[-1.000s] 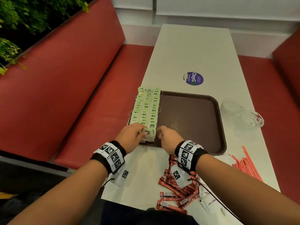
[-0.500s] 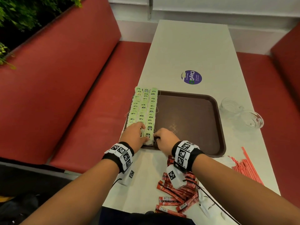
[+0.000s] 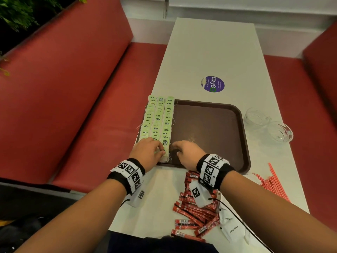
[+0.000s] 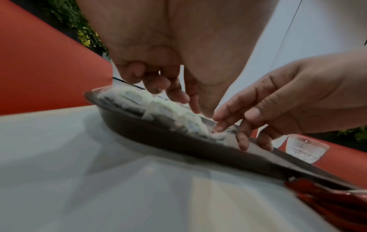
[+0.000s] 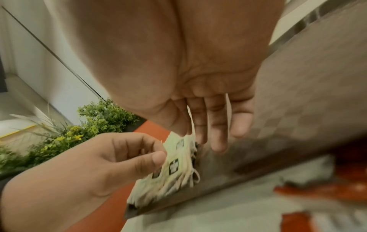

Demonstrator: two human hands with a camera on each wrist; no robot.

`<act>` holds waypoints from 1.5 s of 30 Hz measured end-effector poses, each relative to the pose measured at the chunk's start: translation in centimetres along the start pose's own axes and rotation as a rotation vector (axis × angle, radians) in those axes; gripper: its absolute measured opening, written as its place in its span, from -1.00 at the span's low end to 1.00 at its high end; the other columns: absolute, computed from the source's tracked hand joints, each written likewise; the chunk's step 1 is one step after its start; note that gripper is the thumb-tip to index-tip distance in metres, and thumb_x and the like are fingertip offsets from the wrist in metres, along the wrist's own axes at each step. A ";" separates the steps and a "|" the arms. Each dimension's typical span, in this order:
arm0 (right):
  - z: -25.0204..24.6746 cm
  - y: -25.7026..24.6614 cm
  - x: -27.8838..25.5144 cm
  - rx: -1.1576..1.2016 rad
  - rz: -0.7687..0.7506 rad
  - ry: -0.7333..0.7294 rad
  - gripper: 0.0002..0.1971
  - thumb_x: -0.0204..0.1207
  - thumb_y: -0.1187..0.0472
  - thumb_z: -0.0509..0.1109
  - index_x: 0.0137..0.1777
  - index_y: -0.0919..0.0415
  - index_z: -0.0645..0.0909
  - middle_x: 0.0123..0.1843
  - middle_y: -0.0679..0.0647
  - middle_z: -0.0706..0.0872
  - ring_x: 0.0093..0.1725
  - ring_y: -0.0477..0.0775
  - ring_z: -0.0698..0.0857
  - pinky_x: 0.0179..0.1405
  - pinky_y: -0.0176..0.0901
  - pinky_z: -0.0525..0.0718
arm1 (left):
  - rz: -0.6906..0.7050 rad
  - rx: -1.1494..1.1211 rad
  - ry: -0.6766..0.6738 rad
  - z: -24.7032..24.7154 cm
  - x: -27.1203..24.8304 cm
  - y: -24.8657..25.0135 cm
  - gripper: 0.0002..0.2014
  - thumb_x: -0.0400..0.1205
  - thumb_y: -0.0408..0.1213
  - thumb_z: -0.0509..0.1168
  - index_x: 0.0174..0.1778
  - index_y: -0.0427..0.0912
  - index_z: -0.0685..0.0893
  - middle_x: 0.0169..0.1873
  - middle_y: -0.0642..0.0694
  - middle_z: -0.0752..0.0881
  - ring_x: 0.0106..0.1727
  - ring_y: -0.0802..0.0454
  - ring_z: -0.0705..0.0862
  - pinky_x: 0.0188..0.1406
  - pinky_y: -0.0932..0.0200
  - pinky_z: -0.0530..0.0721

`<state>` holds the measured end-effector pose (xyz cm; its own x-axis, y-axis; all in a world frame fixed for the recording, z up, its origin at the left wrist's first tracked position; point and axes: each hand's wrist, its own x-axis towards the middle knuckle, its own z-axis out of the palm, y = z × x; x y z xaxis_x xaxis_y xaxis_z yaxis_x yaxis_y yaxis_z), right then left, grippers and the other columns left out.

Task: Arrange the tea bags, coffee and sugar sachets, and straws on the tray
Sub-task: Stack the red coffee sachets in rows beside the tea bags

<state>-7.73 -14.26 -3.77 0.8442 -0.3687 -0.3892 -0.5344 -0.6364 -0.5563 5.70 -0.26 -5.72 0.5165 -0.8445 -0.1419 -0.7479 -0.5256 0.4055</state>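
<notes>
Three rows of pale green tea bags (image 3: 158, 117) fill the left side of the brown tray (image 3: 209, 125). My left hand (image 3: 160, 150) sits at the rows' near end, thumb and curled forefinger pinching the nearest tea bags (image 5: 174, 169). My right hand (image 3: 176, 147) hovers over the tray beside them, its fingers (image 5: 216, 133) straight, with tips touching the bags' right edge. Red coffee sachets (image 3: 193, 210) and white sugar sachets (image 3: 231, 229) lie in a heap on the table under my right wrist. Red-striped straws (image 3: 273, 181) lie at the right.
Two clear glass cups (image 3: 268, 125) lie right of the tray, near the table's right edge. A purple sticker (image 3: 212, 84) is on the white table beyond the tray. Red benches (image 3: 82, 88) flank the table on both sides.
Both hands stay at the near end of the tea bag rows. My right hand's fingers have straightened and eased slightly to the right of the stack.
</notes>
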 end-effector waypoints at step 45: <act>1.6 4.4 -13.7 -0.084 0.017 0.121 -0.83 0.70 0.17 0.22 0.10 0.12 0.64 -0.04 0.08 0.77 -0.09 0.11 0.70 -0.02 0.01 0.72 | 0.728 0.466 -0.685 5.1 -12.3 9.4 -0.64 0.60 0.20 0.35 0.11 0.01 0.73 -0.05 0.02 0.75 -0.05 -0.01 0.67 -0.19 0.11 0.52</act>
<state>-21.71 -10.93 -2.06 0.8364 -0.4559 -0.3042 -0.5479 -0.6817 -0.4849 -9.84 4.65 -4.75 -0.3440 -0.7708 -0.5362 -0.9379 0.2549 0.2352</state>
